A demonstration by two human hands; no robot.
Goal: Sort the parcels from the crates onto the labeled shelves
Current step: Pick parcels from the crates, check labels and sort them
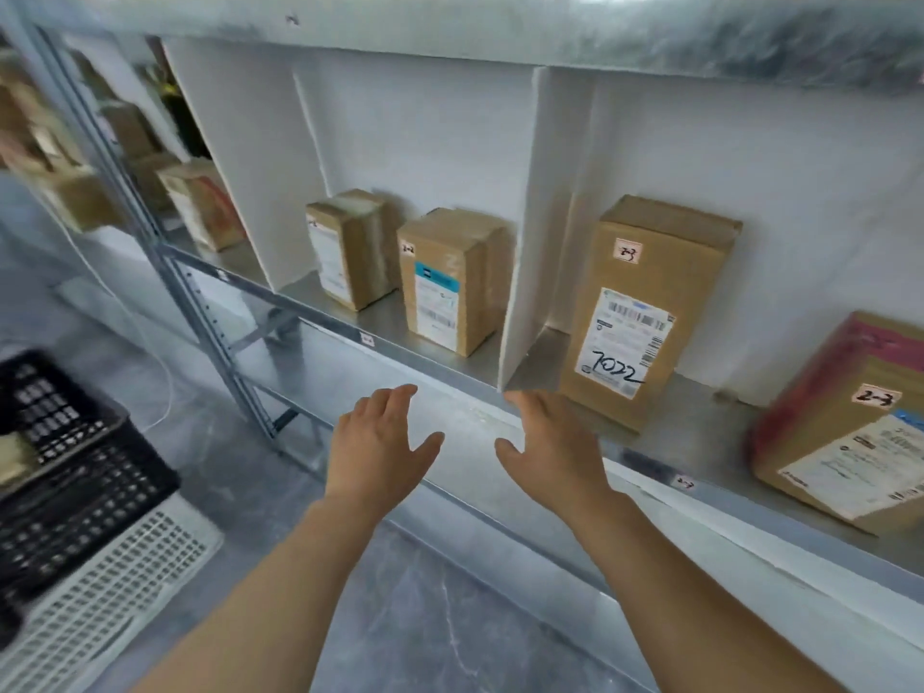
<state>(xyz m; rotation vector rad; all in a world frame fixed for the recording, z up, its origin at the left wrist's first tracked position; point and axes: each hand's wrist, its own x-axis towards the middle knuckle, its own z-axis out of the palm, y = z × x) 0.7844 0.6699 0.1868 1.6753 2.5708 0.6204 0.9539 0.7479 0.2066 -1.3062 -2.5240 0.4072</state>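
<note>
both hands hold nothing. the left hand (380,437) and the right hand (550,442) have straight, spread fingers and hang in front of the edge of the grey metal shelf (700,417), below the white divider board (525,242).

left of this board two parcels stand upright side by side: a plain brown cardboard box (345,247) with a white label, and a brown cardboard box with a blue-and-white label (450,282) and a small tag that reads "2-2". right of the board stands a tall brown cardboard box (645,312). it has a small tag "2-3" and a white barcode label with "7022" written by hand. farther right is a brown box with red tape (850,422), also tagged "2-3"; its printed label is too blurred to read.

a small tag on the shelf edge (683,482) is also blurred.

at the lower left, a black plastic crate (75,482) sits on a white plastic crate (110,582); something brown lies inside the black one.
</note>
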